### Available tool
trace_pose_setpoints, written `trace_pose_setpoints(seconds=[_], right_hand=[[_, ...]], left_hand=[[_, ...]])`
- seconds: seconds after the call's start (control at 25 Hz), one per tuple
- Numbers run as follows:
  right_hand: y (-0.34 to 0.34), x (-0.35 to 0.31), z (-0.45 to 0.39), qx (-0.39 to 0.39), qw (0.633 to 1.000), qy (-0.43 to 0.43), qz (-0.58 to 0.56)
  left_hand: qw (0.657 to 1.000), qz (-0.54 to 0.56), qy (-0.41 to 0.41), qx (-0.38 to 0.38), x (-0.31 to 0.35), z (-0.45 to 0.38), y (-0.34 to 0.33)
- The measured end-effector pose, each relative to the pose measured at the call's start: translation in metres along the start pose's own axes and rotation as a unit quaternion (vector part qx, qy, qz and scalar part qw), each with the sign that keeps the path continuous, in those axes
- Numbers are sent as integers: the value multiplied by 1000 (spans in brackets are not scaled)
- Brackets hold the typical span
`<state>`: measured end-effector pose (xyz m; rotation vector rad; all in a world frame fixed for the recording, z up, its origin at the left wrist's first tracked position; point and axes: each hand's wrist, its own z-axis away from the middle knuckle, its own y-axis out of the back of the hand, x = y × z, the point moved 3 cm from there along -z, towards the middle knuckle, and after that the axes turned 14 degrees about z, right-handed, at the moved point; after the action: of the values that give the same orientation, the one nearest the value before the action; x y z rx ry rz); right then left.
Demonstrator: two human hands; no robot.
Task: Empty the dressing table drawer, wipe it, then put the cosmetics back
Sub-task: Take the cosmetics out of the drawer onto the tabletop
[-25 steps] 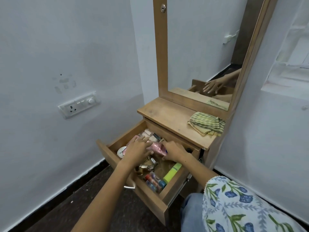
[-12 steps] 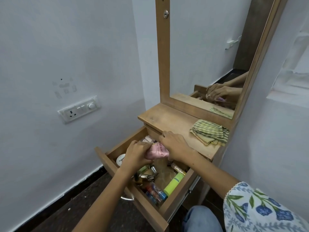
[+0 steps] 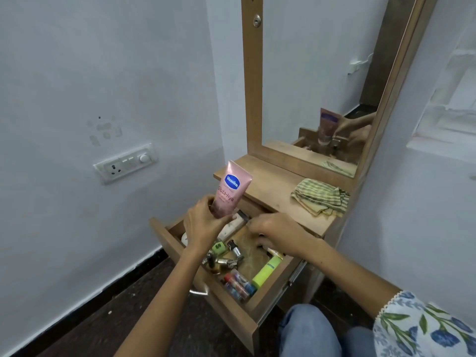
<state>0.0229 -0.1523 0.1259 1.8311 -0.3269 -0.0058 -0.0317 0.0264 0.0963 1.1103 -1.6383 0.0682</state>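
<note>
1. head view, centre of frame: the left hand point(image 3: 203, 225) wraps its fingers round the lower, cap end of a pink lotion tube point(image 3: 229, 191), holding it upright above the far left corner of the open drawer point(image 3: 231, 302).
2. handling, judged: the tube looks light, soft-walled and smooth; a hold low on the stiffer cap end should avoid squeezing the body.
3. the right hand point(image 3: 278, 233) reaches into the back of the drawer, right of centre, fingers bent down; whether they pinch anything cannot be told.
4. small bottles point(image 3: 226, 256), a green tube point(image 3: 265, 271) and lip balm sticks point(image 3: 238, 283) lie in the drawer.
5. a striped cloth point(image 3: 319, 197) rests on the table top point(image 3: 268, 184), right of centre.
</note>
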Motion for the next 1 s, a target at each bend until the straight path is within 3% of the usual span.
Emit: trace_pose_setpoints(seconds=[0.08,0.12,0.16,0.32,0.8,0.92,1.0], right_hand=[[-29,-1,10,-238,971,-13,1],[-41,0,12,-316,948,-19,-24],[-49,1,10,-360,931,-24,-58],[-69,4,-4,-409,908,0,-91],[-89,8,-3,-386,914,-23,-122],[-87,23,5,-293,918,-87,-254],[-77,33,9,-176,900,-153,-367]], left_hand=[[1000,17,22,14,2,5,-4],[999,22,27,21,6,8,-5],[999,32,29,26,10,10,-7],[995,82,48,27,16,13,-13],[985,147,74,46,13,3,-20],[982,166,73,56,13,0,-14],[978,183,73,68,14,-4,-11]])
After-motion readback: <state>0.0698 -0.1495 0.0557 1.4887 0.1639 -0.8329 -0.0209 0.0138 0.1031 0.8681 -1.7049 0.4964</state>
